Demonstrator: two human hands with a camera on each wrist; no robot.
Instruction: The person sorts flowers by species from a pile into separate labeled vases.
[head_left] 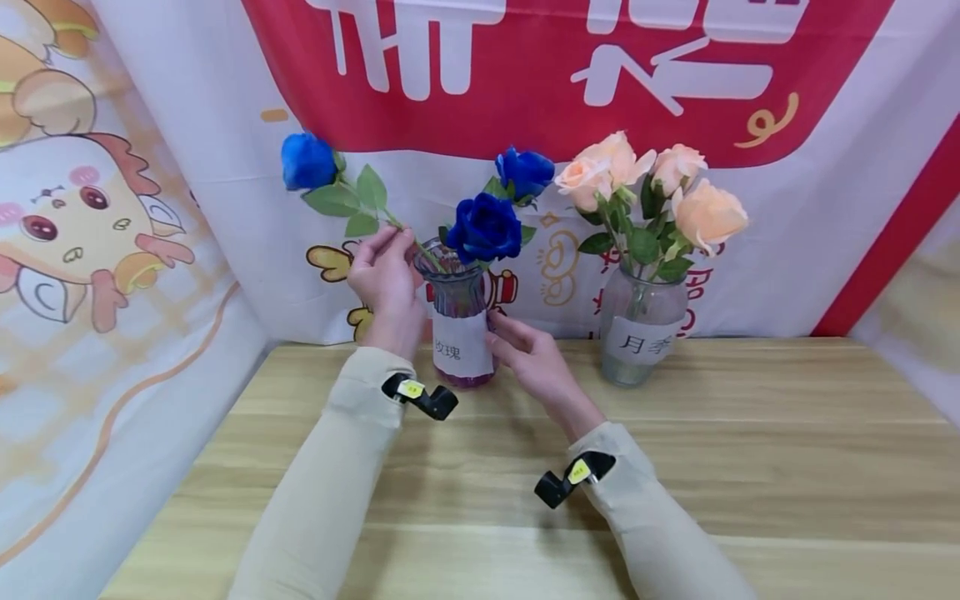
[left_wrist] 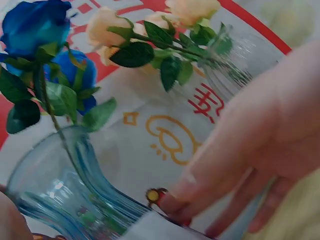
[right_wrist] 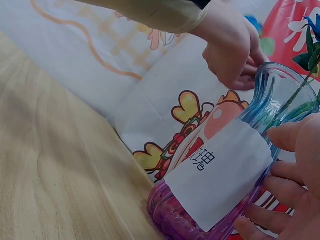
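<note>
Out past my left fingertips, up and to the left, hangs the bloom of the blue rose (head_left: 308, 161) I am holding; its leafy stem slants down through my grip toward the vase mouth. My left hand (head_left: 385, 275) is raised at the rim, thumb and forefinger pinched closed on that stem, the other fingers curled in loosely behind. The right wrist view shows the same hand (right_wrist: 234, 46) bunched just above the glass lip.

Directly beside those fingers, to their right, stands the ribbed vase (head_left: 458, 321), bluish at the neck and purple at the foot, upright on the wooden table (head_left: 750, 467). Two more blue roses (head_left: 486, 227) already stand in it, above my knuckles. Its white paper label (right_wrist: 217, 172) carries two Chinese characters; I can read 玫瑰.

My right hand (head_left: 534, 360) lies against the vase's right side, fingers nearly straight and spread along the label, steadying it rather than closing round it.

Farther right of that hand, apart from it, a clear glass vase (head_left: 637, 329) holds peach roses (head_left: 648, 187). Its label reads 月季.

Behind everything hangs a white banner (head_left: 187, 100) with a red panel and large white characters cut off at the top, unreadable.
</note>
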